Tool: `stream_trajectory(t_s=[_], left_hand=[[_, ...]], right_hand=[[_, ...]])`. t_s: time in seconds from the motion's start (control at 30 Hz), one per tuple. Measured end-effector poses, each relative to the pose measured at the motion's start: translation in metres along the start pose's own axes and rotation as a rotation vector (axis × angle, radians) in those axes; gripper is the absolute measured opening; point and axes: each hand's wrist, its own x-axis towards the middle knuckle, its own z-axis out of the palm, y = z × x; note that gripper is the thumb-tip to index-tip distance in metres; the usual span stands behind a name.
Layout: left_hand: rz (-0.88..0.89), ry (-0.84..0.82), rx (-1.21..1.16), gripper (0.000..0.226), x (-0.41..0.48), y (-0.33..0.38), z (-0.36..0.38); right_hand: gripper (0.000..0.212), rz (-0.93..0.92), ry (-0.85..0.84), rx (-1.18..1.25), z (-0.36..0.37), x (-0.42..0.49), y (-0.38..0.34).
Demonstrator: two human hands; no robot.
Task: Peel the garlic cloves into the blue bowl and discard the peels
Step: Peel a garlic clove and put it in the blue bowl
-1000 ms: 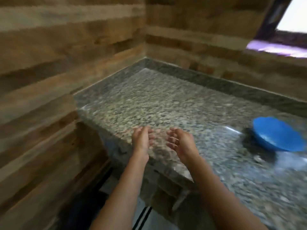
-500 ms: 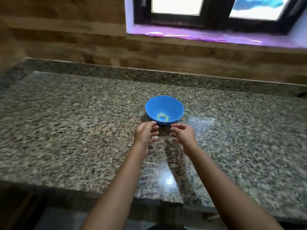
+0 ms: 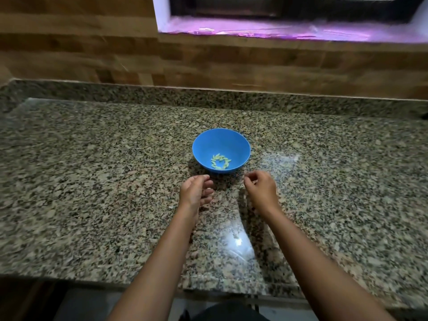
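Half a second before, my two hands had been close together just short of the round blue plastic bowl point(image 3: 221, 149); now they had drawn apart, with bare speckled granite desk point(image 3: 92, 181) between them. My left hand point(image 3: 194, 193) hovered just near and left of the bowl, its fingers point(image 3: 207, 192) loosely curled and holding nothing. My right hand point(image 3: 261, 191) hung near and right of it, thumb and forefinger brought together; whether they pinched anything I could not tell. Small pale peeled garlic cloves point(image 3: 220, 162) lay in a ring on the bowl's smooth bottom. The polished stone shone with glare.
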Motion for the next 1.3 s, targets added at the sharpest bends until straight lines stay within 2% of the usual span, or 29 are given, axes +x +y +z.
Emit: stream_trajectory(t_s=[0.17,0.23,0.37,0.43,0.5,0.57,0.63,0.73,0.87,1.07,1.13,1.2,1.3], left_hand=[[0.074,0.042,0.093,0.008,0.012,0.0,-0.015],[0.145,0.009,0.293,0.019,0.015,-0.003,-0.022],[0.378,-0.263,0.89,0.042,0.02,-0.011,-0.027],[0.486,-0.325,1.075,0.037,0.026,-0.017,-0.025],[0.524,-0.282,1.137,0.029,0.03,-0.021,-0.023],[0.514,-0.24,1.102,0.027,0.031,-0.023,-0.022],[0.472,-0.211,0.966,0.026,0.03,-0.024,-0.021],[0.415,-0.175,0.775,0.021,0.02,-0.03,-0.02],[0.369,-0.203,0.582,0.018,0.01,-0.035,-0.015],[0.376,-0.2,0.467,0.014,0.01,-0.028,-0.017],[0.308,-0.198,0.352,0.021,0.012,-0.024,-0.019],[0.248,-0.267,0.257,0.028,0.011,-0.021,-0.018],[0.21,-0.3,0.087,0.025,0.008,-0.018,-0.016]], right_hand=[[0.017,-0.095,0.062,0.173,0.002,0.018,-0.05],[0.025,-0.075,0.051,0.217,0.004,0.028,-0.065],[0.028,-0.003,0.031,0.352,0.005,0.018,-0.065],[0.023,0.036,0.031,0.43,0.005,0.0,-0.054],[0.019,0.088,-0.017,0.456,0.005,-0.018,-0.041],[0.018,0.155,-0.076,0.434,0.007,-0.029,-0.029],[0.018,0.251,-0.15,0.43,0.009,-0.033,-0.022],[0.02,0.332,-0.29,0.559,0.015,-0.039,-0.02],[0.023,0.358,-0.248,0.661,0.028,-0.04,-0.024],[0.019,0.303,-0.194,0.686,0.027,-0.037,-0.027],[0.018,0.269,-0.207,0.683,0.025,-0.038,-0.028],[0.016,0.209,-0.208,0.635,0.024,-0.04,-0.028],[0.013,0.104,-0.218,0.572,0.023,-0.041,-0.032]])
